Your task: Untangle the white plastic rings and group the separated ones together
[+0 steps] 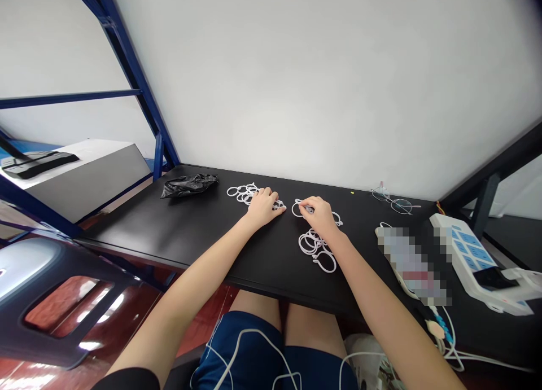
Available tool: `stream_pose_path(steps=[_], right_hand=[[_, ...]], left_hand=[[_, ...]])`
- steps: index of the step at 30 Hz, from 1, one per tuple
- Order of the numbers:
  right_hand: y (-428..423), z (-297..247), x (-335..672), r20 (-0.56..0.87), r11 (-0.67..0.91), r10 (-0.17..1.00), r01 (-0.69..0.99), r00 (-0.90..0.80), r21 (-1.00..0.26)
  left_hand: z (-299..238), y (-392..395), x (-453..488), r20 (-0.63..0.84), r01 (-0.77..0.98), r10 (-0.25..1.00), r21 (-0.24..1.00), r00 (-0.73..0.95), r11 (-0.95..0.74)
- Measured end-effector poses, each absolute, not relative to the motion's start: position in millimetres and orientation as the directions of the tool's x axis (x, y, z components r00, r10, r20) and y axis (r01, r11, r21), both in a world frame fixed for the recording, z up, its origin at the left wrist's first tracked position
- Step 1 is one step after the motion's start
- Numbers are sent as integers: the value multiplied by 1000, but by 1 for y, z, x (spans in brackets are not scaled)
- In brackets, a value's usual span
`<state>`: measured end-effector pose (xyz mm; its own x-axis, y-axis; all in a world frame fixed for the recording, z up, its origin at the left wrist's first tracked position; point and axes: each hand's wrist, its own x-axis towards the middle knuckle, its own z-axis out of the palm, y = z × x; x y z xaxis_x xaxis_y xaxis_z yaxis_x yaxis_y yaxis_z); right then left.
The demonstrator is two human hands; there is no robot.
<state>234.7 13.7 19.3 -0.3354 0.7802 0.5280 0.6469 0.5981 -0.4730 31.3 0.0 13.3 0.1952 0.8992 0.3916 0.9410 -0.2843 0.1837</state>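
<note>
One ring (293, 210) is pinched between thumb and fingertips of the right hand (319, 214); the left hand (265, 205), loosely spread, covers part of a ring pile (244, 196), its hold unclear. More rings (312, 244) lie nearer the desk (262, 260) edge. Farther out: bag (190, 185), glasses (390, 200).

Black desk (178, 223): directly under the fingers (267, 192). White wall (317, 85): beyond the fingers. Blue metal frame (136, 74), chair (29, 260): left of them. Glossy red floor (125, 322): below.
</note>
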Motion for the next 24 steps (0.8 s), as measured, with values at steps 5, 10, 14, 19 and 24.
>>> stream_pose_path(steps=[5,10,14,19,24], right_hand=[[13,22,238,602,587,773,586,-201,-558],[12,26,239,560,514,825,517,-80,-685],[14,30,241,529,470,847,407,41,-783],[18,33,245,483,422,870,354,102,-835],[23,29,253,483,399,872,450,84,-799]], left_hand=[[15,-1,31,384,940,902,188,196,-284],[16,-2,32,379,940,903,185,200,-285],[18,-2,32,370,942,908,186,197,-281],[19,-3,32,364,941,911,194,194,-278],[19,-3,32,378,935,903,201,202,-294]])
